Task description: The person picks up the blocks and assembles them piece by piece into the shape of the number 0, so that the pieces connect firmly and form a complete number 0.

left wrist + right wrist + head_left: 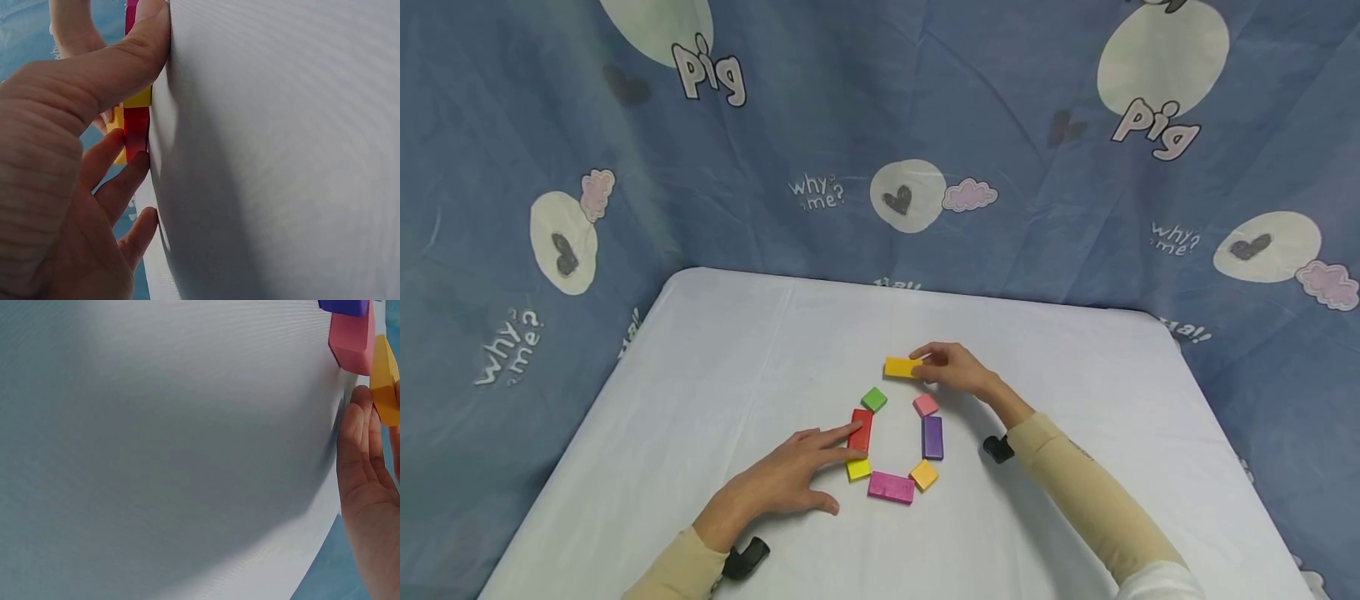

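My right hand (951,367) pinches the right end of an orange-yellow rectangular block (898,367) between thumb and fingers, at the far side of a ring of blocks. In the right wrist view this block (382,381) appears beside the pink block (353,340). My left hand (786,471) is spread at the ring's left side, its extended fingertips resting on the red block (858,439). Just below that block is a small yellow one (859,470). The left wrist view shows fingertips at the red block (136,128), the thumb overlapping the yellow and magenta blocks.
Around the ring lie a green block (874,399), a pink block (926,405), a purple block (932,438), a small orange block (923,476) and a magenta block (891,487). A white cloth covers the table (737,350). Blue printed fabric (1000,250) hangs behind it.
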`<state>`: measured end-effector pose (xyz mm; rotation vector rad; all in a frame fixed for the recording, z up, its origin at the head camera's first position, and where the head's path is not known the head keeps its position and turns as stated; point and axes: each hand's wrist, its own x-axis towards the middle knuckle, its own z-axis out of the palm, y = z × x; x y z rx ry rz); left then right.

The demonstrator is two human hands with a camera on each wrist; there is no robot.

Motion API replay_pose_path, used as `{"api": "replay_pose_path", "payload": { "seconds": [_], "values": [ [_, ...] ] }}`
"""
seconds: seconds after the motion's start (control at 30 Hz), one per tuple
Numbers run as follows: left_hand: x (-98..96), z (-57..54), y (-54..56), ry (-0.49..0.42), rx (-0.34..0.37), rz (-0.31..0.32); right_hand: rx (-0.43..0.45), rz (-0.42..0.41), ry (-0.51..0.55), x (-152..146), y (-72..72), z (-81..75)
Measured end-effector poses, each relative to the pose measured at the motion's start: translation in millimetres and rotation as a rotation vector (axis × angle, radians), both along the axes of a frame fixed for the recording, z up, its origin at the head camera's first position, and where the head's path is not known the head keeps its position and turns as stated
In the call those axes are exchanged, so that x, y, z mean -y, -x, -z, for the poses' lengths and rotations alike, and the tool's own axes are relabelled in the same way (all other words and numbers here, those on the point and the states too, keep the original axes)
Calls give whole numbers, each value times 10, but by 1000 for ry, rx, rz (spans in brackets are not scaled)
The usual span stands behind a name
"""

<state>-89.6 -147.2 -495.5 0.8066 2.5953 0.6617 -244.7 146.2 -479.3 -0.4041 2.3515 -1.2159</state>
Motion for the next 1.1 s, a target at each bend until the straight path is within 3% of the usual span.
{"api": "replay_pose_path", "payload": {
  "seconds": [0.5,1.1],
  "values": [
    [4,-3,3,-6,5,1,-3,-71,-33,-12,1,28],
    [18,-13,1,-26,-9,21,-85,-45,-116,45,-47,43]
  ]
}}
